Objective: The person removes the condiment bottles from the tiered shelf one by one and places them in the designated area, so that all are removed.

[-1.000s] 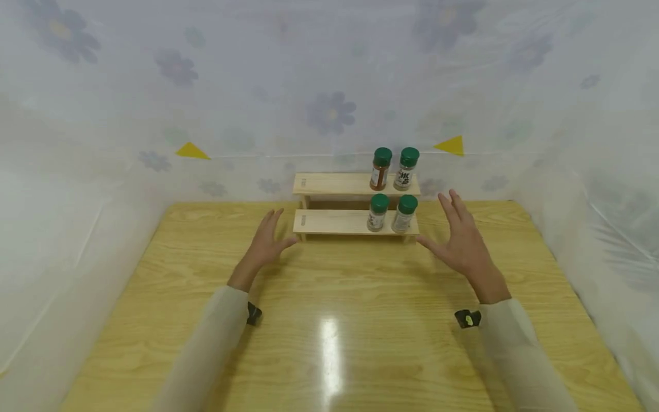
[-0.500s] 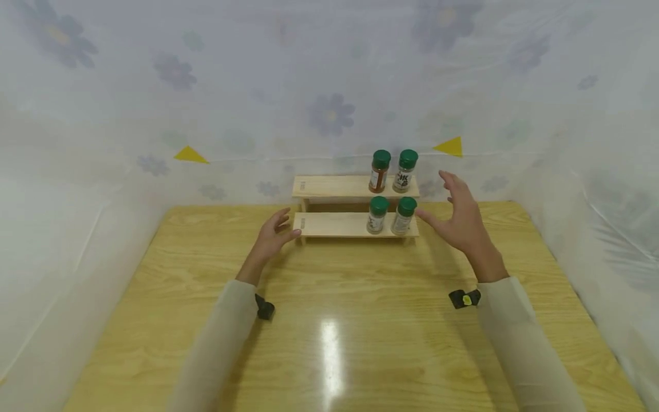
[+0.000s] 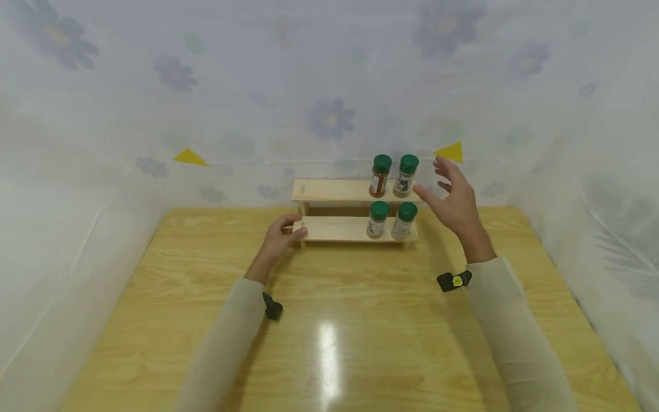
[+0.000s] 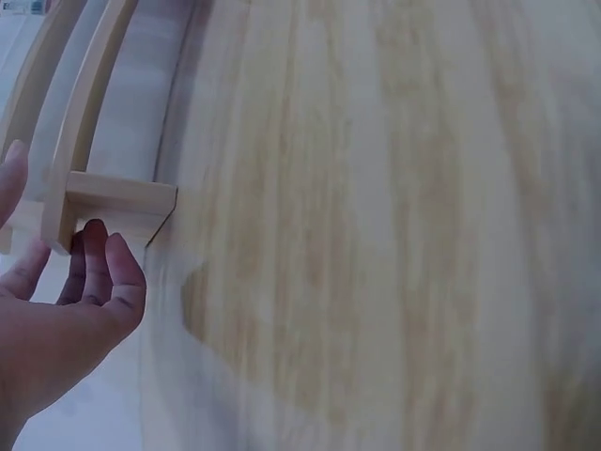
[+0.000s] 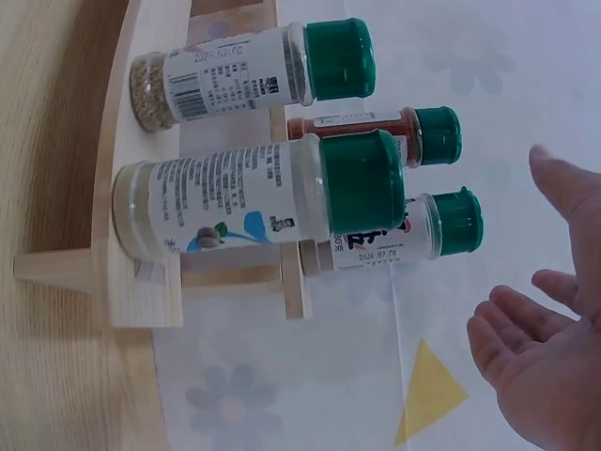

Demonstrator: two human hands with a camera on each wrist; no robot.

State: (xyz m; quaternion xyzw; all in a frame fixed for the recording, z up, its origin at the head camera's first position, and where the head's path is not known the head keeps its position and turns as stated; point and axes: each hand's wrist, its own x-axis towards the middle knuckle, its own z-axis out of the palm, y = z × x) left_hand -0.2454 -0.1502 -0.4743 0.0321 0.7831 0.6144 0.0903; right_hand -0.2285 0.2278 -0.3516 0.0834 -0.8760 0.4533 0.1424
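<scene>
A two-tier wooden rack [image 3: 334, 229] stands at the table's back edge. Its right half bears several upright spice jars with green caps: a red-brown one [image 3: 378, 184] and a pale one [image 3: 404, 182] on the upper tier, two pale ones [image 3: 377, 228] [image 3: 403, 228] on the lower. My left hand [image 3: 278, 237] is at the lower tier's left end; in the left wrist view its bent fingertips [image 4: 96, 249] are by the plank's end, with the thumb apart above. Beside the upper right jar hovers my right hand [image 3: 455, 203], fingers spread and slightly bent, holding nothing.
The wood-grain table [image 3: 329, 309] stretches in front of the rack. Behind it hangs a pale flowered sheet [image 3: 257, 86], and similar sheeting closes both sides. Two yellow triangles [image 3: 191, 157] [image 3: 450, 152] mark the back sheet.
My left hand has moved right and slightly forward, up to the rack's left end, with its fingers bending. My right hand has risen towards the upper tier. Rack and jars keep their arrangement.
</scene>
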